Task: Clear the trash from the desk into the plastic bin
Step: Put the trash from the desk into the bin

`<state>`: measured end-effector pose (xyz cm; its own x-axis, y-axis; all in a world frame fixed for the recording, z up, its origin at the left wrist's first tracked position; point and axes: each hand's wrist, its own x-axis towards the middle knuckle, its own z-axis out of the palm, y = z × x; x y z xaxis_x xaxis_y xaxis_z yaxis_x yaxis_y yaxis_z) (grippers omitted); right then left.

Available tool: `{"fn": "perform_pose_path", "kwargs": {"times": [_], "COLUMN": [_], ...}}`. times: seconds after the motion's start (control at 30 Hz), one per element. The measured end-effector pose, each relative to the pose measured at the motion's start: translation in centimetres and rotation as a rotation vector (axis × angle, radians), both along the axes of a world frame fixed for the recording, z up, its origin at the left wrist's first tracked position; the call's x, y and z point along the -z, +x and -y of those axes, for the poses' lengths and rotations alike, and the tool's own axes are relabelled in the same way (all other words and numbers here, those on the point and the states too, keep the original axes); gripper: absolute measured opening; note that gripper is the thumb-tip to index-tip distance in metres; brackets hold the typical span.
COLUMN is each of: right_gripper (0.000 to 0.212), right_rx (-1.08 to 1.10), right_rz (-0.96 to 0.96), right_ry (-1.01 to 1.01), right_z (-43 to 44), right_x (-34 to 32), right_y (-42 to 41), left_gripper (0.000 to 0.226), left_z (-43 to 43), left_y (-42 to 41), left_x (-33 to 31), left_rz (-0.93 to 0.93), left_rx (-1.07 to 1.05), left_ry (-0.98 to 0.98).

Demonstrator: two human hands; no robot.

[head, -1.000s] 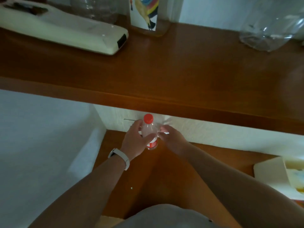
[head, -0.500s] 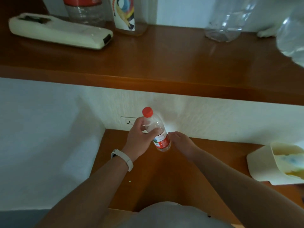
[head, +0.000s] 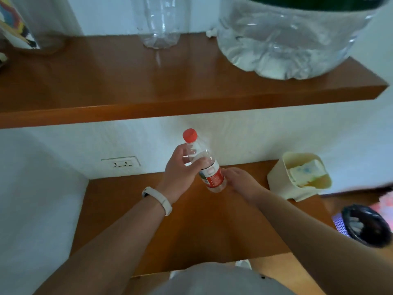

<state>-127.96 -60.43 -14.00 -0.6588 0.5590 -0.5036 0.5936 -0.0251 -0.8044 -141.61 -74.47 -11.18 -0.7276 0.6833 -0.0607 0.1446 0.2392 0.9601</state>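
Note:
A clear plastic bottle [head: 209, 167] with a red cap and a red label hangs tilted above the back of the wooden desk [head: 131, 211]. My left hand [head: 180, 173], with a white band on its wrist, is shut around the bottle's upper half. My right hand [head: 240, 179] holds the bottle's lower end with its fingertips. A purple plastic bin [head: 340, 225] lined with a black bag stands below the desk's right edge, with some trash inside.
A cream container [head: 280, 179] holding a tissue pack sits at the desk's back right. Overhead, a wooden shelf [head: 148, 86] carries a large clear jug [head: 287, 43], an empty clear bottle [head: 159, 22] and a colourful carton [head: 14, 28]. A wall socket [head: 121, 163] is behind the desk.
The bottle has come up off the desk and tilted, with both hands moving right along with it. My view has swung right, bringing the bin into sight.

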Motion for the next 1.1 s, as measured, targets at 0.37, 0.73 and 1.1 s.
{"fn": "perform_pose_path", "kwargs": {"times": [0.37,0.73,1.1], "right_gripper": [0.017,0.016,0.023], "right_rx": [0.149,0.278,0.191], "right_rz": [0.008,-0.009,0.027], "right_ry": [0.148,0.139,0.144], "right_z": [-8.7,-17.1,-21.9], "right_x": [-3.9,-4.0,-1.7], "right_y": [10.5,18.1,19.3], "left_gripper": [0.048,0.051,0.051], "left_z": [-11.0,-20.9,-26.4], "left_y": [8.0,14.7,15.8], "left_x": [-1.7,-2.9,-1.8], "left_rz": [0.171,0.198,-0.058], "left_rx": [0.158,0.246,0.214], "left_ry": [0.078,0.090,-0.144]}}
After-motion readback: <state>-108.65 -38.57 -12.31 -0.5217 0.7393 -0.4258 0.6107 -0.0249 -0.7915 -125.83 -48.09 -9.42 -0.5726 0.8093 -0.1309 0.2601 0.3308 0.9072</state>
